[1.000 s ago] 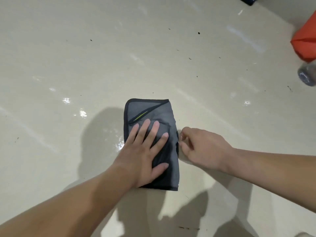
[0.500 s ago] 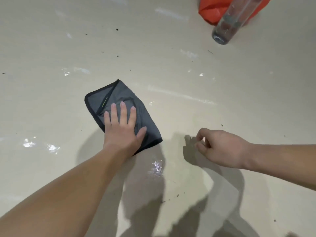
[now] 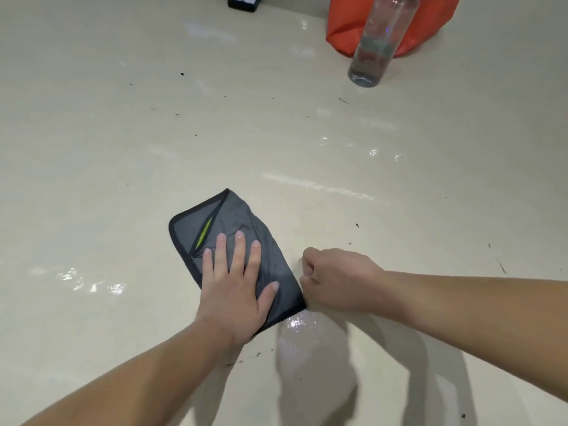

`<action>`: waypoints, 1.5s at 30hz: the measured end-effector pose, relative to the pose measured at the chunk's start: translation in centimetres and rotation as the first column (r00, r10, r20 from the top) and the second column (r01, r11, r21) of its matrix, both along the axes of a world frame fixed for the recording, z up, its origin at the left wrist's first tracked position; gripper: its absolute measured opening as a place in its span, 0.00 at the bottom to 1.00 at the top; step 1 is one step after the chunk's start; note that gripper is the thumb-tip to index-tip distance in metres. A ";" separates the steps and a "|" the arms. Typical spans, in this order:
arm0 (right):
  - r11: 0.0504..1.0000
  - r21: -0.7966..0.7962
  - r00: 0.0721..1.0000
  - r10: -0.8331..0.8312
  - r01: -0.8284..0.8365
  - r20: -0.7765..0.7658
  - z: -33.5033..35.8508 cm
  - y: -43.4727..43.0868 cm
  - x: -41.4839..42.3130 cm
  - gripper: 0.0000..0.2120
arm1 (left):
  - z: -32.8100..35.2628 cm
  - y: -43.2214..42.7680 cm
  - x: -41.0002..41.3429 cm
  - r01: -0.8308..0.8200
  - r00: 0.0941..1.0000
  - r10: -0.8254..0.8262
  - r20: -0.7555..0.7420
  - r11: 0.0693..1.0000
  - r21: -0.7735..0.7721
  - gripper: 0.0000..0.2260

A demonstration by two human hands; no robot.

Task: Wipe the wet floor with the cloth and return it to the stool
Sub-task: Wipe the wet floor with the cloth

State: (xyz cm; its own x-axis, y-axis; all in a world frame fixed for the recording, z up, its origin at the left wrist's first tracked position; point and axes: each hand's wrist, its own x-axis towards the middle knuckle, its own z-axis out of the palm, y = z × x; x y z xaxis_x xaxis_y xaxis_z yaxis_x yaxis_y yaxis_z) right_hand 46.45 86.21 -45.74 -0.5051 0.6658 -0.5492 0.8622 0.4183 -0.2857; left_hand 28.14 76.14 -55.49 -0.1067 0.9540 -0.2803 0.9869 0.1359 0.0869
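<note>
Wet floor (image 3: 123, 149); soft, limp cloth (image 3: 236, 216) under my released left grip (image 3: 233, 287), right grip (image 3: 338, 281) clenched beside; I'd pinch its hem (image 3: 196, 210) just past that left grip.

The floor (image 3: 123, 133) was a smooth, pale cream surface with a dull sheen, filling almost the whole view. Small dark specks (image 3: 182, 74) and bits of grit were scattered across it. Wet patches (image 3: 92, 285) glinted at the left, more shone at the right, and a puddle (image 3: 296, 322) gleamed near the middle. A long whitish streak (image 3: 316, 187) ran across the centre. Soft grey shadows (image 3: 316, 379) lay over the near part of the floor. At the far edge stood a clear bottle (image 3: 373, 47), upright, in front of an orange object (image 3: 344, 29) cut off by the frame. Left of them sat a small black box (image 3: 244, 3).
</note>
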 end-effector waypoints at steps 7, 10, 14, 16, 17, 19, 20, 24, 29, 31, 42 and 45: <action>0.942 0.052 0.926 -0.314 0.332 -0.211 -2.4 -2.7 10.2 0.03 | 0.6 4.0 9.4 0.403 0.915 -0.402 0.016 0.914 -0.043 0.37; 0.896 0.113 0.877 -0.385 0.431 -0.289 -3.2 -4.1 12.1 0.04 | 0.5 2.7 11.6 0.576 0.816 -0.574 0.060 0.817 -0.022 0.37; 0.907 0.204 0.886 -0.275 0.368 -0.374 -4.8 -6.4 12.0 0.26 | 0.8 2.3 11.1 0.609 0.756 -0.611 0.234 0.788 0.087 0.31; 0.916 0.233 0.892 -0.216 0.325 -0.397 -6.3 -6.6 11.8 0.34 | 1.5 3.4 10.5 0.539 0.731 -0.547 0.408 0.829 0.147 0.27; 0.929 0.246 0.907 -0.167 0.277 -0.387 -7.0 -6.6 11.5 0.35 | 1.9 3.9 10.2 0.480 0.734 -0.517 0.440 0.854 0.202 0.27; 0.938 0.291 0.950 -0.096 0.186 -0.298 -8.2 -6.6 10.6 0.36 | 2.6 4.4 9.9 0.372 0.779 -0.443 0.443 0.896 0.241 0.28; 0.936 0.313 0.969 -0.089 0.161 -0.232 -8.6 -6.6 10.1 0.36 | 2.8 4.7 9.8 0.354 0.797 -0.419 0.434 0.907 0.227 0.29; 0.954 0.288 0.986 -0.037 0.083 -0.162 -9.7 -6.3 8.5 0.39 | 3.8 6.4 8.9 0.419 0.812 -0.458 0.363 0.889 0.184 0.32; 0.974 0.222 0.997 -0.023 0.039 -0.075 -9.5 -2.5 9.5 0.43 | 4.6 9.1 8.7 0.437 0.847 -0.451 0.282 0.892 0.112 0.35; 0.980 0.182 0.997 -0.072 0.077 -0.035 -8.9 1.0 10.6 0.45 | 5.2 10.3 9.2 0.468 0.854 -0.472 0.221 0.881 0.071 0.36; 0.681 0.105 0.679 -0.731 0.724 0.060 -7.7 8.8 24.7 0.59 | 10.9 18.1 20.9 0.462 0.887 -0.461 0.036 0.881 -0.103 0.32; 0.613 0.150 0.606 -0.790 0.776 0.093 -7.6 6.1 25.6 0.61 | 10.5 16.5 23.4 0.474 0.876 -0.461 0.139 0.877 -0.081 0.33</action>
